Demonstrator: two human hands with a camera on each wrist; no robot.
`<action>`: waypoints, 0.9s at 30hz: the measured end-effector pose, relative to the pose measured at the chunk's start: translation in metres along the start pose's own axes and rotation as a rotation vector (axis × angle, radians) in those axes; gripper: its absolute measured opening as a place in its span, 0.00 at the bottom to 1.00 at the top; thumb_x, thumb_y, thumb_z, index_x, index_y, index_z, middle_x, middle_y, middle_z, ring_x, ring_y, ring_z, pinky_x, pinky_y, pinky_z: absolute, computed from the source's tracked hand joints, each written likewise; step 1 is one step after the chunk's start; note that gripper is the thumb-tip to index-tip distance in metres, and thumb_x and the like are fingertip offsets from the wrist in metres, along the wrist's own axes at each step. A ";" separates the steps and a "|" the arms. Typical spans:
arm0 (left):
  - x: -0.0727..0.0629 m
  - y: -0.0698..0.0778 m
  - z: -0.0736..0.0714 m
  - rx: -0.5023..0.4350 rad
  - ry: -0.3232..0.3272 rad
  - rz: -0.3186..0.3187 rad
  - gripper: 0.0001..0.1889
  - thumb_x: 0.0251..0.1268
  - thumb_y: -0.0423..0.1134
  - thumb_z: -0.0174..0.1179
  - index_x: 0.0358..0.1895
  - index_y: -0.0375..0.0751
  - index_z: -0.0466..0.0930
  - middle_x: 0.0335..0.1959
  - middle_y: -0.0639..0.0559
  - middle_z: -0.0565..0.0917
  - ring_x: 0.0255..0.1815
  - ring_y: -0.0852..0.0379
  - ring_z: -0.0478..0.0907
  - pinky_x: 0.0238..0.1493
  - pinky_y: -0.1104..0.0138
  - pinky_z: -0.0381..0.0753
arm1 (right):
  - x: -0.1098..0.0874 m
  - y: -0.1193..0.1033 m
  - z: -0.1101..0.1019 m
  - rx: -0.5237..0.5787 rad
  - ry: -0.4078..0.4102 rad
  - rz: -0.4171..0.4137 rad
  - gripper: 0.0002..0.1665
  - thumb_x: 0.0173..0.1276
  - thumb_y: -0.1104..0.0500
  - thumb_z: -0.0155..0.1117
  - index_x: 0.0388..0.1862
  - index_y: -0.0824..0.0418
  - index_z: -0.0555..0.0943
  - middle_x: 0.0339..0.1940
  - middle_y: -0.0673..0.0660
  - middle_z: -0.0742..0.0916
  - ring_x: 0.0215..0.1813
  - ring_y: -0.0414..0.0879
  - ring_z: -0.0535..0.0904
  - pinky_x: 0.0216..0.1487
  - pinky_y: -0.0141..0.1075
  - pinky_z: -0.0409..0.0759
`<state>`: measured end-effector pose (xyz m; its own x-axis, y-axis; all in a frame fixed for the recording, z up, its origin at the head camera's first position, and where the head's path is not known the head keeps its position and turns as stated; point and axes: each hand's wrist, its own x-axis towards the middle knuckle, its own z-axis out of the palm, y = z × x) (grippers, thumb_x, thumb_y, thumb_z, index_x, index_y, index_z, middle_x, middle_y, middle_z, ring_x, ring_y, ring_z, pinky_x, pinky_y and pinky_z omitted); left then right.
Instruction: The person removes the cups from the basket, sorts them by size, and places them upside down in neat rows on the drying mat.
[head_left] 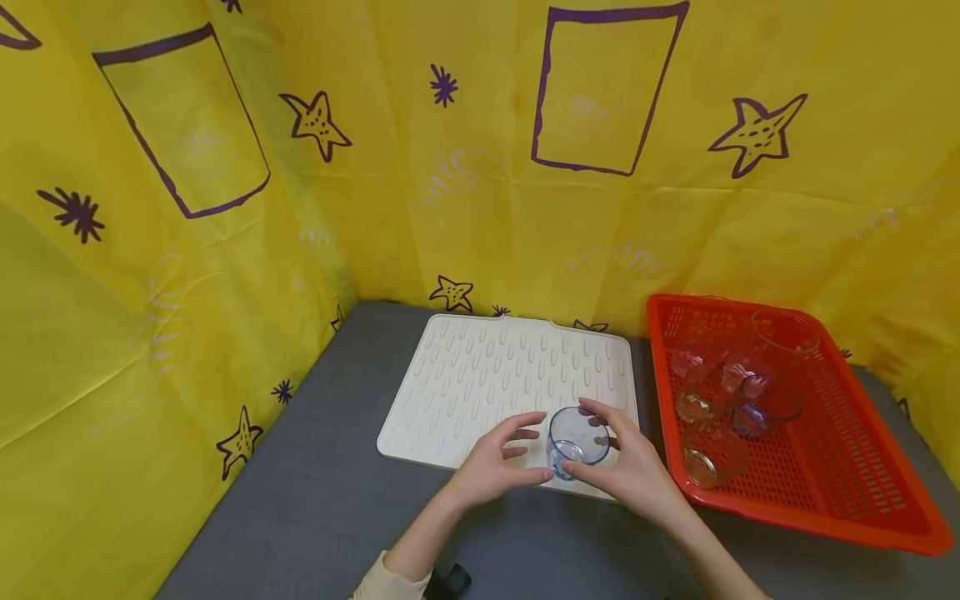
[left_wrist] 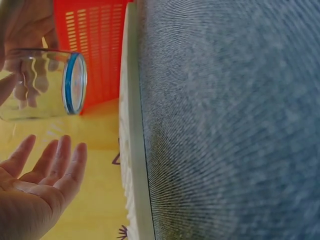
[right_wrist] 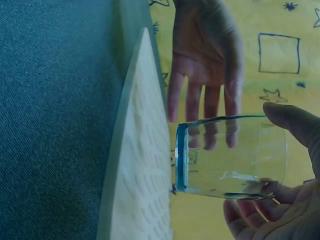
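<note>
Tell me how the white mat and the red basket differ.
The white mat is low and flat, while the red basket has raised walls. The mat's surface carries small raised ridges; the basket is perforated with slots. Several clear glasses are in the basket, whereas the mat bears none, with one held glass just above it. Both sit on the gray table.

Glass point(head_left: 577, 437) clear, base point(right_wrist: 182, 157) blue; mat point(head_left: 480, 392) white; basket point(head_left: 840, 417) red; tabletop point(head_left: 300, 500) grey; curtain point(head_left: 390, 225) yellow, purple stars point(head_left: 759, 135).
</note>
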<state>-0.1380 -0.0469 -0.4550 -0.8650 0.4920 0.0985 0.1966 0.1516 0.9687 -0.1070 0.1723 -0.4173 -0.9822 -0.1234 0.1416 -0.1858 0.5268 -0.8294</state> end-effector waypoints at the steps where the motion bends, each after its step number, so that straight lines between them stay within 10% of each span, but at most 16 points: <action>1: 0.001 -0.001 0.001 0.006 0.001 0.003 0.35 0.56 0.39 0.71 0.68 0.49 0.69 0.65 0.52 0.72 0.62 0.53 0.73 0.62 0.58 0.72 | 0.000 0.001 0.002 0.007 -0.004 -0.006 0.49 0.47 0.52 0.82 0.68 0.54 0.70 0.58 0.56 0.78 0.57 0.52 0.73 0.57 0.56 0.75; 18: 0.004 -0.005 0.009 0.090 -0.038 0.107 0.40 0.51 0.39 0.75 0.69 0.47 0.66 0.61 0.45 0.76 0.60 0.50 0.74 0.58 0.63 0.76 | -0.002 0.006 0.016 -0.001 -0.023 -0.088 0.51 0.44 0.53 0.83 0.68 0.55 0.70 0.57 0.58 0.80 0.55 0.51 0.76 0.53 0.43 0.78; 27: 0.004 -0.004 0.010 0.092 -0.019 0.092 0.38 0.51 0.40 0.75 0.67 0.48 0.68 0.59 0.49 0.77 0.58 0.55 0.75 0.56 0.64 0.76 | -0.005 0.007 0.011 0.031 -0.063 -0.077 0.50 0.47 0.50 0.82 0.69 0.50 0.68 0.61 0.55 0.78 0.58 0.50 0.73 0.57 0.52 0.76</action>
<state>-0.1377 -0.0371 -0.4609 -0.8326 0.5235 0.1810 0.3173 0.1829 0.9305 -0.1031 0.1674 -0.4292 -0.9611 -0.2156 0.1726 -0.2591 0.4879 -0.8336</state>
